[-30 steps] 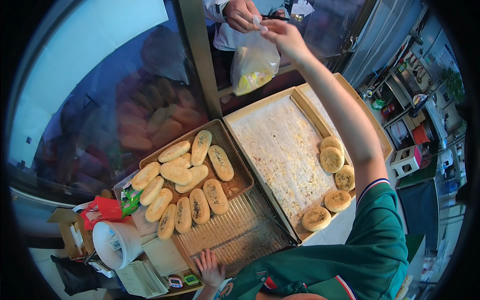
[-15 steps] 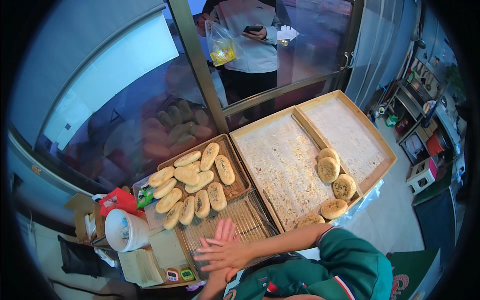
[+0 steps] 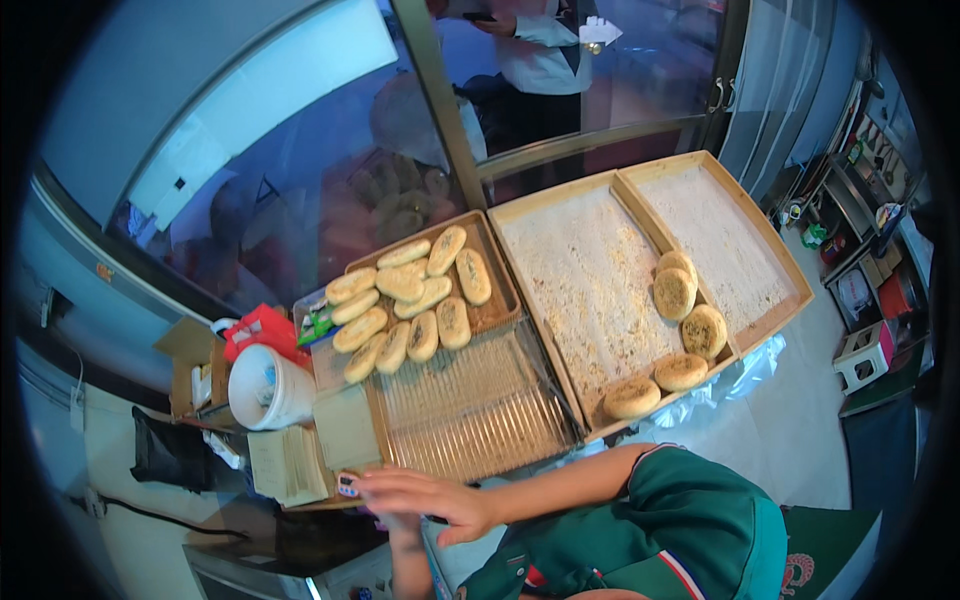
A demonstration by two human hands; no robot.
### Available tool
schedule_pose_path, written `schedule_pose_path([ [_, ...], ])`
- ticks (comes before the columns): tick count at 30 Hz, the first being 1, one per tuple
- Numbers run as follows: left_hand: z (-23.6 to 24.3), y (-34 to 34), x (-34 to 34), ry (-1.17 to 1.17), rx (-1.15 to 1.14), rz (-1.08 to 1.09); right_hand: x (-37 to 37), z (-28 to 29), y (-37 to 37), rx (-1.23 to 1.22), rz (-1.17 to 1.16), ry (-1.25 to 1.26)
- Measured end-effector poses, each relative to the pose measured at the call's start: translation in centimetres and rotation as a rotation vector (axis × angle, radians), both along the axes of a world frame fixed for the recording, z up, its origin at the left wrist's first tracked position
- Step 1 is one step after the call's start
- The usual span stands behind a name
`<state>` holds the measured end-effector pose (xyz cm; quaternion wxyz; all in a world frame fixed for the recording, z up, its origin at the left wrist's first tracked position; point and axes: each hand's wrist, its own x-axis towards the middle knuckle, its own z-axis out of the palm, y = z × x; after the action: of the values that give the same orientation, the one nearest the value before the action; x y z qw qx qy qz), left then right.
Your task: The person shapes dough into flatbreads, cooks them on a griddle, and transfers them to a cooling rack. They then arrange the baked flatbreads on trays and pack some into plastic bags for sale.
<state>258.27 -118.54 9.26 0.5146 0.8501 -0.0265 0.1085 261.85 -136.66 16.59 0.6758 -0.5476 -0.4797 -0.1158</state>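
My right hand (image 3: 435, 498) is over the front edge of the table, its fingers stretched toward the left and nothing seen in them. Below it, my left hand (image 3: 402, 522) is mostly covered, and its fingers cannot be made out. A small white timer (image 3: 347, 484) shows right by my right fingertips; whether they touch it is unclear. Beyond the hands lies a ridged clear tray (image 3: 470, 405). Behind that, oval flatbreads (image 3: 424, 337), some sprinkled with dark seeds, are piled on a brown woven tray (image 3: 497, 312).
At right, a divided wooden tray (image 3: 570, 270) holds several round breads (image 3: 675, 293). A white bucket (image 3: 290, 390), a red bag (image 3: 262, 334) and stacked paper bags (image 3: 285, 463) stand at left. Behind the glass door is a person (image 3: 545, 60) with a phone.
Both hands have moved off the ridged tray toward the table's front edge, where they overlap. The view has shifted, and the person behind the glass shows less.
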Motion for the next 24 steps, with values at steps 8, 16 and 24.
schedule_pose_path([
  [8, -0.8, 4.5, -7.2, 0.534, -0.663, -0.354, -1.0, -9.4, -7.5, -0.895, -0.616, 0.037],
  [16, -18.8, 21.8, -29.3, 1.097, 0.856, -0.605, -0.2, -13.5, -15.9, -1.320, -1.515, 0.569],
  [24, -27.7, 30.0, -39.1, 0.996, 0.277, 0.072, -1.0, -11.1, -18.1, -1.360, -1.477, 0.713],
])
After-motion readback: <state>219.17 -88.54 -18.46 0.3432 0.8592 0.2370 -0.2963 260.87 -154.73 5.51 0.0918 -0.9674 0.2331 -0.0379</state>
